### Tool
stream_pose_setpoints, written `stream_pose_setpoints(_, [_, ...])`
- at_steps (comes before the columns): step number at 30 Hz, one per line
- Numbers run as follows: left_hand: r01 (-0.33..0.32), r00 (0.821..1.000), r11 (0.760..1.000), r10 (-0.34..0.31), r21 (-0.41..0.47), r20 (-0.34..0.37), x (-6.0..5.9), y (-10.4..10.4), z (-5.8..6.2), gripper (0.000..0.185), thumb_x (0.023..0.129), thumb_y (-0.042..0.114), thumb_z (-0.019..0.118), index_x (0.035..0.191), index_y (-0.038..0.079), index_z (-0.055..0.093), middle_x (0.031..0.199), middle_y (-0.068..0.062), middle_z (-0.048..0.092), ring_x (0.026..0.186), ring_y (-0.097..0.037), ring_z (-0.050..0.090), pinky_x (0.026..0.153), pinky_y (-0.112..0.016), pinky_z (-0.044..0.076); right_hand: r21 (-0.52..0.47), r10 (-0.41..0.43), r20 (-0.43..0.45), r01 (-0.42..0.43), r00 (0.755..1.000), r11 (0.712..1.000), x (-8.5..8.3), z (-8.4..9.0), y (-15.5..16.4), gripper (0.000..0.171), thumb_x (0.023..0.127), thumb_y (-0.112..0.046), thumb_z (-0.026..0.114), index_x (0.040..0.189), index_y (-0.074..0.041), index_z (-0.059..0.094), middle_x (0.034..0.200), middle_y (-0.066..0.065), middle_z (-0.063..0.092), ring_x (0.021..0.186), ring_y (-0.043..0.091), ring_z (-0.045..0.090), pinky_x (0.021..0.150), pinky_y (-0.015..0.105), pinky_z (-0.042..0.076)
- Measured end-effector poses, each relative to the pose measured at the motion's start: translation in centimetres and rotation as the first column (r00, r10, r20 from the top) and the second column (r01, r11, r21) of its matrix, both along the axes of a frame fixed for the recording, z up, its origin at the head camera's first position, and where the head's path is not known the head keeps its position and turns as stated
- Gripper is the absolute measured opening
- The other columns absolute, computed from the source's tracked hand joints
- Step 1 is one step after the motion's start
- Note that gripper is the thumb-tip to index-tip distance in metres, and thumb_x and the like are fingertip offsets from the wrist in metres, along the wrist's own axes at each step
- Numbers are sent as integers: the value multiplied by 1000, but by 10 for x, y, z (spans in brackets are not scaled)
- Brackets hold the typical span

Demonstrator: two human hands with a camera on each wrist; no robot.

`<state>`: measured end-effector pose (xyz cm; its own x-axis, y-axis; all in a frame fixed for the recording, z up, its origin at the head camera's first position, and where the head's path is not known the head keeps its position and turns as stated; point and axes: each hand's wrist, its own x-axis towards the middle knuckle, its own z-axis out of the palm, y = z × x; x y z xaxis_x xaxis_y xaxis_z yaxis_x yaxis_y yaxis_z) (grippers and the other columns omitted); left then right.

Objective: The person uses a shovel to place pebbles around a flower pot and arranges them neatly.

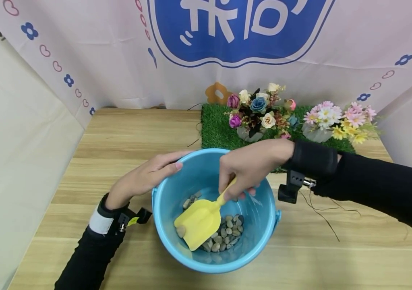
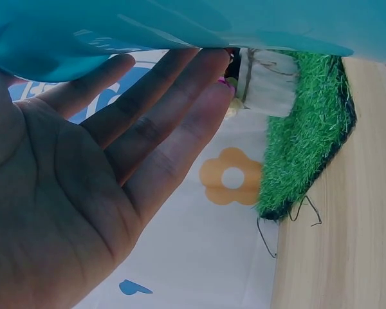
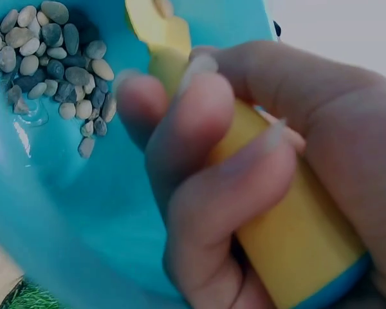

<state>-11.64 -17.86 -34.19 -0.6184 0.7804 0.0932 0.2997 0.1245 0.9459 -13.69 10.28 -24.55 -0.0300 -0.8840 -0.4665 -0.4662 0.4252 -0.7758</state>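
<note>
A blue bucket (image 1: 160,237) stands on the wooden table, with grey and tan pebbles (image 1: 224,235) over part of its bottom. My right hand (image 1: 249,165) reaches into it and grips the handle of a yellow plastic shovel (image 1: 200,221). The right wrist view shows my fingers wrapped round the thick handle (image 3: 296,238), which has a blue end. The shovel's blade tilts down toward the pebbles, and one pebble (image 1: 181,231) shows at its left edge. At the bucket's left rim is my left hand (image 1: 151,173), its fairly straight fingers (image 2: 174,148) against the outside and its thumb at the rim.
Behind the bucket lies a green turf mat (image 1: 213,129) bearing two bunches of artificial flowers, one mixed roses (image 1: 258,105) and one pink, white and yellow (image 1: 347,121). Thin dark threads (image 1: 321,215) lie on the table (image 1: 126,129). A printed cloth (image 1: 111,52) hangs at the back.
</note>
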Motion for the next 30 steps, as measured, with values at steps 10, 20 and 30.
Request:
stream_pose_setpoints(10, [-3,1000,1000,3,5,-8,-1,1,-2,48,111,18,37,157,4,37,147,-18,50,111,-36,67,75,-42,62,-89,-28,96,37,995,995,-4,3,19,20,105,-21,60,108,-20,80,75,-1,68,54,25,56,51,24,50])
stream_pose_setpoints(20, [-5,1000,1000,5,10,-18,0,2,-1,47,110,15,39,156,4,38,146,-17,52,109,-31,69,77,-42,62,-152,-67,51,74,996,986,-5,14,42,23,106,-22,58,117,-26,78,75,2,69,52,18,55,47,24,48])
stream_pose_setpoints(30, [-19,1000,1000,19,0,-7,0,1,0,48,111,16,38,157,5,38,146,-19,52,108,-28,69,73,-42,62,-154,-192,12,191,981,969,-7,22,76,26,106,-17,58,122,-25,76,78,-2,69,50,20,51,44,25,47])
